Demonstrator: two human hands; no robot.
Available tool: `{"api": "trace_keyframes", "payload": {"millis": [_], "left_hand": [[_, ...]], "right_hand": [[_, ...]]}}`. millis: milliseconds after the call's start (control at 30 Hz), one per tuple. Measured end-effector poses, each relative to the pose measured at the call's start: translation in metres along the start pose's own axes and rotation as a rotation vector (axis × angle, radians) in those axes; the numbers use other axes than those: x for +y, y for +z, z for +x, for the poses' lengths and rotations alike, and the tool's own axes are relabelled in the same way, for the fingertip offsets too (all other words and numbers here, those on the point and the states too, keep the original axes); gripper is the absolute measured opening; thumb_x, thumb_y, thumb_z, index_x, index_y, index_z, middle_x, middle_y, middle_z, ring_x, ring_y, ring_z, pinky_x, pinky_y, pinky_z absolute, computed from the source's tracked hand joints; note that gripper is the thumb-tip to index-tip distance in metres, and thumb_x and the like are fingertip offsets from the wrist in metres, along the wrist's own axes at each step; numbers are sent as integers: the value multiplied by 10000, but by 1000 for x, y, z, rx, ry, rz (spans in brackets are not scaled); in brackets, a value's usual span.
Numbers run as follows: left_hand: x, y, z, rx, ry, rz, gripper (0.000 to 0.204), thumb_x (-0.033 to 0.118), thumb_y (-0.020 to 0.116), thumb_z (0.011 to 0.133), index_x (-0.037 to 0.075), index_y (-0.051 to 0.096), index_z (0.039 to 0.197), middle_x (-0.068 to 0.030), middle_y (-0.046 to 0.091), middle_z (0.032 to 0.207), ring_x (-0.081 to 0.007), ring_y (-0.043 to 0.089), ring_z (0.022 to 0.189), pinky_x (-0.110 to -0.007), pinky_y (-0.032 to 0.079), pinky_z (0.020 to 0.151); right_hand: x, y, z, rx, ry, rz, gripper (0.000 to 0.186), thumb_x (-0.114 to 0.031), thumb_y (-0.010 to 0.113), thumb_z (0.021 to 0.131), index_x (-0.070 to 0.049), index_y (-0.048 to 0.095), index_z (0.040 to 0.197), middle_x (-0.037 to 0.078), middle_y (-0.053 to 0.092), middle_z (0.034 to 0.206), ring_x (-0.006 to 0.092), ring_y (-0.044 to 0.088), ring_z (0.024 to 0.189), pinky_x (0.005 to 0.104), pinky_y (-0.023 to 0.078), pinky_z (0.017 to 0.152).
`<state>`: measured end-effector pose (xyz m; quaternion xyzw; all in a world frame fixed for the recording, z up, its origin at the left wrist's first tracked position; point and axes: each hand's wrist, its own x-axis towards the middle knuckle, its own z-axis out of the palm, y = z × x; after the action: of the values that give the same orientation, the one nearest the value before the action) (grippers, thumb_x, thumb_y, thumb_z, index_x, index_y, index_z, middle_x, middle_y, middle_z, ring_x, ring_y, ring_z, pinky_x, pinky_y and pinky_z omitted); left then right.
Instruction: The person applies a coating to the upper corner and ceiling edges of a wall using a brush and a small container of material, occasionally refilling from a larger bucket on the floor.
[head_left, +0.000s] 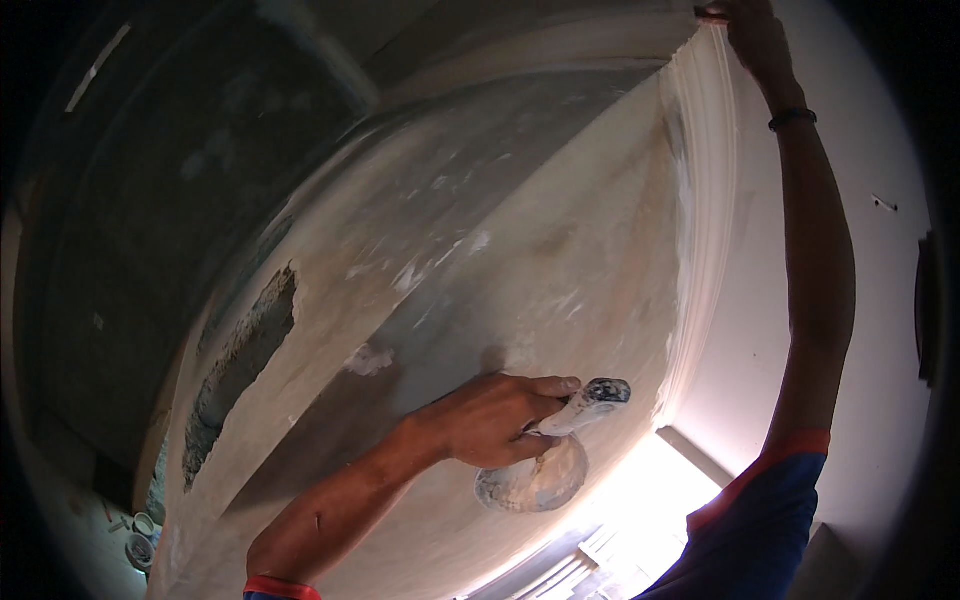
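Note:
My left hand [500,415] is closed round the pale, plaster-smeared handle of a tool [603,392] with a dark end. Just below the fingers, a rounded, plaster-coated piece [535,482] shows; whether it is a bowl or part of the tool I cannot tell. High at the upper right, my right hand [757,35] reaches to the far end of a white cornice moulding [712,160]. A small reddish thing [711,16] shows at its fingertips, too dark to name. The cornice runs between the patchy plastered wall [580,230] and the white ceiling [850,400].
The wall has a long rough recess [240,370] at left. A dark wall [150,220] stands beyond. Containers [140,545] sit on the floor at lower left. Bright light comes through an opening [650,500] at the bottom. A small fitting [884,203] pokes from the ceiling.

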<state>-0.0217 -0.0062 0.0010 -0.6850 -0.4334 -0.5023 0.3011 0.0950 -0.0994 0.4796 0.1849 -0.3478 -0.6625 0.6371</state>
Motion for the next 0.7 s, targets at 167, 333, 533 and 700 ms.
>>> {"api": "trace_keyframes", "payload": {"millis": [167, 333, 533, 700], "left_hand": [[-2, 0, -2, 18, -2, -12, 330, 151, 653, 834, -112, 640, 1031, -229, 495, 1379, -361, 618, 1076, -391, 489, 923], [4, -2, 3, -20, -36, -11, 285, 145, 659, 823, -110, 641, 951, -240, 544, 1301, -361, 629, 1041, -402, 504, 879], [-10, 7, 0, 52, 35, -4, 275, 143, 655, 824, -106, 641, 941, -253, 566, 1256, -363, 641, 1003, -411, 512, 856], [-8, 8, -1, 76, 40, -28, 296, 148, 656, 821, -110, 641, 967, -252, 523, 1336, -371, 634, 1030, -409, 507, 880]], "right_hand": [[-4, -12, -14, 279, 226, 249, 214, -7, 579, 835, -112, 756, 894, 88, 618, 966, 265, 502, 913, 374, 446, 846], [25, 38, -53, 298, 255, 242, 410, -236, 632, 881, -209, 552, 1283, 99, 676, 1053, 295, 641, 996, 403, 513, 832], [-26, 48, -82, 82, 548, 538, 407, -270, 666, 860, -217, 569, 1251, 65, 689, 981, 240, 668, 926, 377, 522, 811], [-40, 58, -86, 126, 522, 588, 366, -215, 670, 866, -195, 589, 1222, 83, 676, 976, 258, 660, 904, 391, 527, 798]]}}
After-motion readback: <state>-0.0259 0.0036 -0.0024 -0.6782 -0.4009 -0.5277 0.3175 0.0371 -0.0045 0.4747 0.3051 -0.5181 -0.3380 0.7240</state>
